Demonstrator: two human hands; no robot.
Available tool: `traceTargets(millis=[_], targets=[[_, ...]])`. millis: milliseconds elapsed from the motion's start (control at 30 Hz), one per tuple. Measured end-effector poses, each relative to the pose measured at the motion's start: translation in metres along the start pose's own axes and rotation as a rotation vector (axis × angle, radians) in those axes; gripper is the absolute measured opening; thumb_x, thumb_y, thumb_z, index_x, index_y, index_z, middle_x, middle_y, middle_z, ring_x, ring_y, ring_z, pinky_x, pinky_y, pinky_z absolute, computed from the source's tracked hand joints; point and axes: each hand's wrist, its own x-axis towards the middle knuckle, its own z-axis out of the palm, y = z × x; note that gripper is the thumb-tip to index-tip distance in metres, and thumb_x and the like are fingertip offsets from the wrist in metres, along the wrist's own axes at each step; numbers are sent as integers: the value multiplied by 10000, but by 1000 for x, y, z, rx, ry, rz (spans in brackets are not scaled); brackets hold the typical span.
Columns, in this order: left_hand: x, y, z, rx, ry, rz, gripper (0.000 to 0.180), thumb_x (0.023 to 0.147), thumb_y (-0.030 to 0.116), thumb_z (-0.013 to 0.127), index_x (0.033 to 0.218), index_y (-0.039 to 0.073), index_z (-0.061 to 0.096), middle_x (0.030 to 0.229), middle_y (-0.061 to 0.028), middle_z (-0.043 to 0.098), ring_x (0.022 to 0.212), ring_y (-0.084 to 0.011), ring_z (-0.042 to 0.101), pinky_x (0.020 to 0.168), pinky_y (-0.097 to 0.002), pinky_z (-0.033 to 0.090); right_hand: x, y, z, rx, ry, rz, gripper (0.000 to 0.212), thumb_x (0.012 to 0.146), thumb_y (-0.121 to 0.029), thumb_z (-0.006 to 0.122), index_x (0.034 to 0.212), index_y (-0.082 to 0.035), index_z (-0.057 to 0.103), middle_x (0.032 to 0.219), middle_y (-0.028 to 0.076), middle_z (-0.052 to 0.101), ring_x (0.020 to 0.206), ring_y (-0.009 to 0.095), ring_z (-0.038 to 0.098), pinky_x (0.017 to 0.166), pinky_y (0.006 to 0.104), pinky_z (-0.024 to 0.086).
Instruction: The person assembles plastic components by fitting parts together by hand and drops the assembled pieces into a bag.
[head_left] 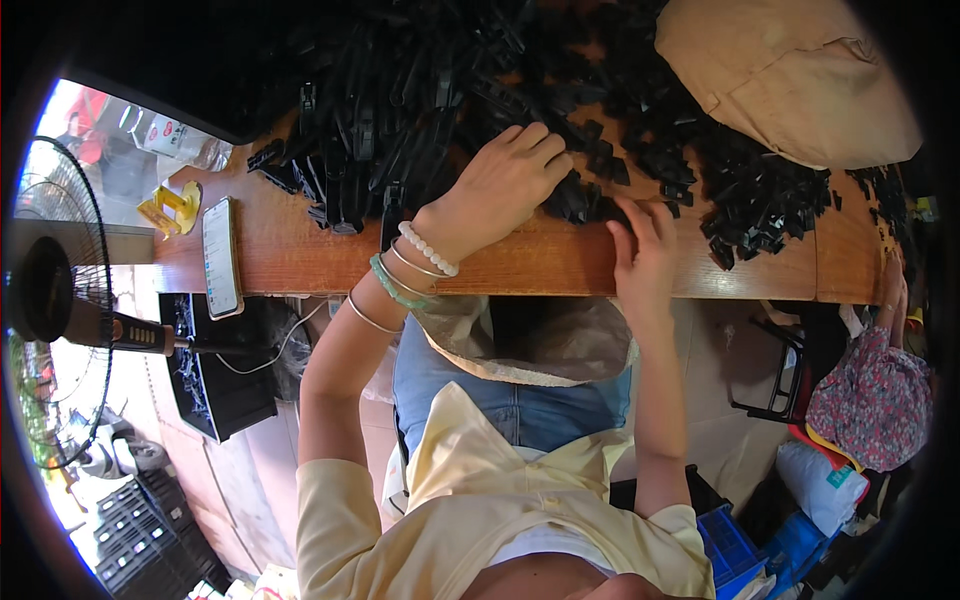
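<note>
My left hand (510, 190), with bracelets on its wrist, reaches over the table into the black plastic parts. Its fingers curl downward and closed; whatever they grip is hidden beneath them. Dark pieces (570, 202) lie right beside its fingertips. My right hand (648, 240) is at the table's front edge, its thumb and fingers bent toward the same dark pieces. Those fingers look closed, but anything in them is too small and dark to make out. Long black plastic parts (365, 130) are heaped left of my left hand. Smaller black pieces (760, 195) form a pile on the right.
A phone (221, 255) and a yellow holder (172, 210) are at the wooden table's (300, 262) left end. A fan (60, 290) stands further left. An open sack (540, 372) hangs over my lap. A tan cover (790, 80) lies far right; another person (868, 400) sits at right.
</note>
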Motion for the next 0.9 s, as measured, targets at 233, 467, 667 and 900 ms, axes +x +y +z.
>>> traceTargets(millis=[233,467,667,900], targets=[[-14,18,4,-6,259,0,400,667,-8,613,1066,-35,587,1027,-131,579,907,-296,569,811,-375,505,1,-7,-25,1264,119,766,367,996,-117,520,1346,-7,504,956,97,599,624,102,565,509,208,393],[-48,56,7,-293,103,-59,280,717,9,651,992,-37,622,932,-119,572,874,-293,583,717,-363,511,-22,-6,-35,858,-250,570,424,891,-75,650,1302,-14,567,766,-4,491,605,52,438,524,209,328],[-53,49,15,-511,141,-208,215,732,49,733,928,-3,663,907,-98,580,832,-285,574,710,-375,498,-21,-3,-35,557,-279,173,337,730,-39,780,1057,-5,708,760,51,527,730,180,494,640,294,390],[-55,49,20,-519,159,-176,246,723,35,734,956,-10,669,935,-107,616,815,-289,590,686,-368,511,-17,-16,-29,485,-330,160,318,704,-61,785,1013,-22,721,847,60,553,803,225,505,726,337,397]])
